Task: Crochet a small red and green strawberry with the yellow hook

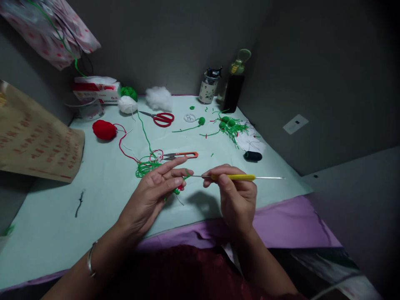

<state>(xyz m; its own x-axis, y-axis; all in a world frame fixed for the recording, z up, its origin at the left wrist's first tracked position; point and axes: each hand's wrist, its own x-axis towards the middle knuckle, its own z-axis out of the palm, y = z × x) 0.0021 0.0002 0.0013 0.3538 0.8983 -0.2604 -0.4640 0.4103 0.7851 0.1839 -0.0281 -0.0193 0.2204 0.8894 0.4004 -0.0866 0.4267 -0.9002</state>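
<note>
My right hand (237, 196) grips a crochet hook (240, 177) by its yellow handle, with a metal shaft at each end. The hook's left tip meets green yarn at the fingers of my left hand (153, 189). Pinched there is a small green and red crochet piece (177, 191), mostly hidden by my thumb and fingers. A loose coil of green yarn (146, 168) lies just behind my left hand, tangled with red and white strands. Orange thread snips (190, 155) rest on the table beyond my fingertips.
Red-handled scissors (163, 119), a red yarn ball (104, 130), a white yarn ball (127, 105) and white stuffing (158, 98) lie farther back. Green crocheted balls (226, 123) sit at right, near a dark bottle (233, 91). A paper bag (40, 137) stands at left.
</note>
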